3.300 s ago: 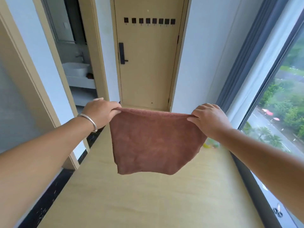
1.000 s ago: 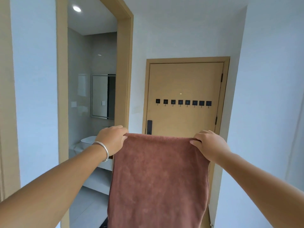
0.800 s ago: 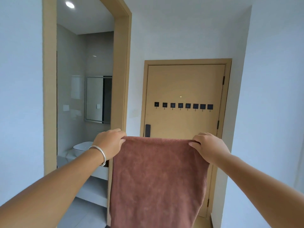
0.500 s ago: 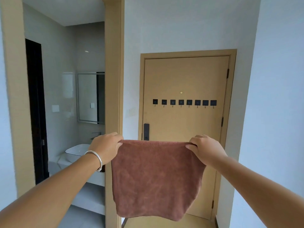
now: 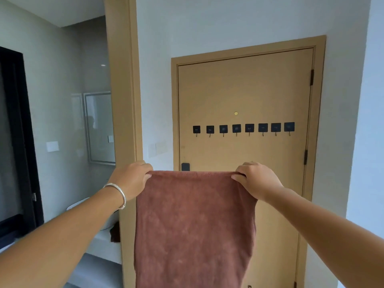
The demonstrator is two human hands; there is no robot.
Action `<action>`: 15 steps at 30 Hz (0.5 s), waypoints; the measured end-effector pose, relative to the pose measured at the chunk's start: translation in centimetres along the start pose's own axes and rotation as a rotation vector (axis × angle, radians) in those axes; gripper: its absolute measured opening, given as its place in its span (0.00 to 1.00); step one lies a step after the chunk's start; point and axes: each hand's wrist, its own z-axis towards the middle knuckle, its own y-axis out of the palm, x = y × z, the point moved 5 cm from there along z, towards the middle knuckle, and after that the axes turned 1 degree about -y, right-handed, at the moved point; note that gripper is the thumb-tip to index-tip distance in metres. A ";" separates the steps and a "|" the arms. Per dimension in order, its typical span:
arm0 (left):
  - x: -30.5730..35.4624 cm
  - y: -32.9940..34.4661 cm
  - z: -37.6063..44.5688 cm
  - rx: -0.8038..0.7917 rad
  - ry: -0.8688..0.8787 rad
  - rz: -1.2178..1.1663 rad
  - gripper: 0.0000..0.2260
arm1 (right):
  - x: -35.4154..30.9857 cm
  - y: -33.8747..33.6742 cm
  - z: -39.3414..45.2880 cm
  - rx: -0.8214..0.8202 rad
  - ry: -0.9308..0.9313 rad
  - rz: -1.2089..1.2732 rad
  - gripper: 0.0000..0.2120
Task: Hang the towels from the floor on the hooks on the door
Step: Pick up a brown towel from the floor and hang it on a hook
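Observation:
A reddish-brown towel (image 5: 195, 227) hangs spread in front of me, its top edge stretched level. My left hand (image 5: 131, 179) grips the towel's upper left corner and my right hand (image 5: 256, 179) grips the upper right corner. Straight ahead is a tan door (image 5: 245, 94), shut. A row of several black square hooks (image 5: 243, 128) runs across it at mid height, above the towel's top edge, and nothing hangs on them. The towel hides the lower part of the door and most of its black handle (image 5: 185, 166).
On the left an open doorway with a tan frame (image 5: 122, 80) leads into a bathroom with a mirror (image 5: 99, 127) and a white basin (image 5: 83, 202). A dark cloth (image 5: 115, 232) lies by the basin. White walls flank the door on both sides.
The door and hooks have grown larger in view as I came closer. Both hands keep holding the towel's top corners at the same spread.

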 end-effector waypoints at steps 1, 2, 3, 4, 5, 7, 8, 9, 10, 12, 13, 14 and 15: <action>0.0 0.9 1.4 0.007 -0.007 -0.010 0.08 | 1.0 0.8 1.3 0.006 0.000 0.010 0.16; -0.1 1.9 2.7 0.013 -0.013 -0.022 0.08 | 1.9 1.6 2.6 0.012 0.002 0.020 0.16; -0.1 3.0 4.0 0.010 -0.017 -0.028 0.07 | 2.7 2.5 3.7 0.015 0.006 0.026 0.15; -0.2 4.1 5.1 0.000 -0.014 -0.019 0.07 | 3.5 3.4 4.7 0.015 0.007 0.028 0.15; -0.2 5.3 6.1 -0.015 -0.004 0.005 0.08 | 4.2 4.4 5.6 0.012 0.004 0.026 0.15; -0.3 7.8 8.5 -0.040 0.010 0.049 0.08 | 5.7 6.5 7.6 0.008 -0.005 0.018 0.15; -0.5 9.1 9.9 -0.045 0.010 0.050 0.08 | 6.4 7.4 8.6 0.007 -0.004 0.018 0.15; -0.6 10.3 11.2 -0.046 0.006 0.042 0.08 | 7.2 8.4 9.7 0.005 -0.001 0.020 0.15; -0.8 11.7 12.6 -0.044 0.005 0.038 0.08 | 7.9 9.4 10.9 0.004 0.002 0.020 0.15; -1.1 14.4 15.2 -0.041 0.020 0.056 0.08 | 9.3 11.4 13.3 0.006 0.006 0.015 0.15; -1.4 15.8 16.5 -0.038 0.027 0.064 0.08 | 9.9 12.3 14.7 0.008 0.010 0.015 0.14; -1.8 17.1 17.9 -0.035 0.033 0.066 0.08 | 10.5 13.3 16.1 0.009 0.017 0.017 0.14; -2.2 18.4 19.4 -0.032 0.039 0.064 0.08 | 11.0 14.3 17.5 0.007 0.024 0.017 0.14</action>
